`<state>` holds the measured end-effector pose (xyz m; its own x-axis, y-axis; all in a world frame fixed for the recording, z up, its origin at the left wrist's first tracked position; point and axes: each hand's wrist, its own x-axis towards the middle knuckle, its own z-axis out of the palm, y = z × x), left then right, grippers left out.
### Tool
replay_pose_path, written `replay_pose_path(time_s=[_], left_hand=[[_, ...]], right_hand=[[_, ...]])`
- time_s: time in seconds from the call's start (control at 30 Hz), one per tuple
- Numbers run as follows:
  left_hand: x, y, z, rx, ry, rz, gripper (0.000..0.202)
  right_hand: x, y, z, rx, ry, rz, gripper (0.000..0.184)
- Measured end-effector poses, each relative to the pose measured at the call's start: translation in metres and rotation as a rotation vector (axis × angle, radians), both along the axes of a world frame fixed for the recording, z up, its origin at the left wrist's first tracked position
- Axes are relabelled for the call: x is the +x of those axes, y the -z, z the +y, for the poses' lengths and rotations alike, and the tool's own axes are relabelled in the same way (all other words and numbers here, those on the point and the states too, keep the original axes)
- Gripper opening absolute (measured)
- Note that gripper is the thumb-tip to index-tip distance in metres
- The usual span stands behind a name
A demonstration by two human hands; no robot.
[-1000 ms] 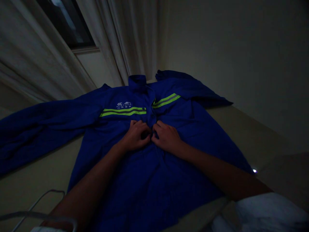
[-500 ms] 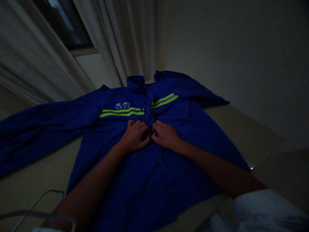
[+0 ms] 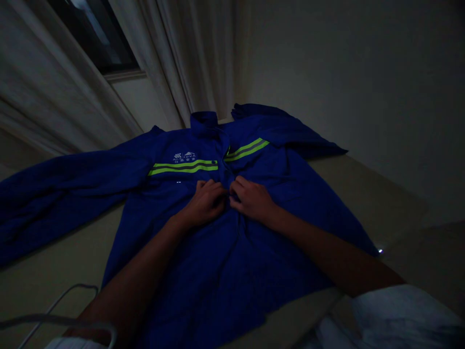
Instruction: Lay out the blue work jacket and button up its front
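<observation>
A blue work jacket [image 3: 181, 271] lies spread front side up, its collar at the far end and its sleeves out to the sides. Yellow-green reflective bands [image 3: 183, 167] cross the chest, with white lettering above the left one. Just below the bands, my left hand [image 3: 208, 201] is closed on the jacket's front edge, fingers curled. Close beside it, my right hand [image 3: 251, 198] pinches the opposite front edge with thumb and fingers. Whatever sits between the fingertips, such as a button, is too dark and small to make out.
The jacket rests on a pale tabletop [image 3: 366, 189]. A light cable [image 3: 54, 317] loops at the lower left. Behind stand curtains [image 3: 203, 53], a dark window [image 3: 105, 39] and a plain wall [image 3: 345, 72].
Both hands stay at the front opening, with the right hand shifted slightly up. The front edges between the hands have moved a little, and the upper flap lies differently.
</observation>
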<state>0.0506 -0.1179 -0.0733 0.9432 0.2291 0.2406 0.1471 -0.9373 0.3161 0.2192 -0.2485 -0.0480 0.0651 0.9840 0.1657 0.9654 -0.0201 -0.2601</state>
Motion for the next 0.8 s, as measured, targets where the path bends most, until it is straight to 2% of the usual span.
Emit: replay_pose_path(time_s=[0.1,0.23,0.33,0.43,0.47,0.5,0.6,0.63,0.73,0.8], left_hand=[[-0.001,0.003,0.002,-0.070,-0.003,-0.027,0.020],[-0.002,0.004,0.003,-0.091,-0.054,-0.001,0.028],[-0.001,0.004,0.004,-0.015,-0.134,0.014,0.024],[0.001,0.007,0.009,0.027,-0.158,0.019,0.020],[0.002,0.007,0.012,0.032,-0.165,0.024,0.019],[0.003,0.008,0.017,0.037,-0.174,0.027,0.018],[0.007,0.009,0.031,0.080,-0.239,0.012,0.018],[0.009,0.009,0.035,0.106,-0.267,-0.003,0.018],[0.010,0.006,0.037,0.202,-0.317,-0.049,0.019],[0.007,0.003,0.029,0.242,-0.253,-0.058,0.020]], right_hand=[[-0.003,0.002,0.000,0.064,0.029,-0.042,0.015],[0.013,0.004,0.002,0.162,0.025,0.002,0.026],[0.024,-0.004,-0.001,0.200,-0.140,-0.035,0.024],[0.019,-0.017,-0.012,0.065,-0.396,-0.067,0.016],[0.013,-0.021,-0.017,0.015,-0.445,-0.084,0.010],[0.006,-0.024,-0.023,-0.018,-0.462,-0.108,0.015],[-0.014,-0.023,-0.039,-0.005,-0.387,-0.171,0.042],[-0.017,-0.020,-0.043,0.009,-0.355,-0.171,0.042],[-0.013,-0.009,-0.046,0.003,-0.272,-0.047,0.022],[-0.004,-0.003,-0.044,-0.032,-0.235,0.112,0.027]])
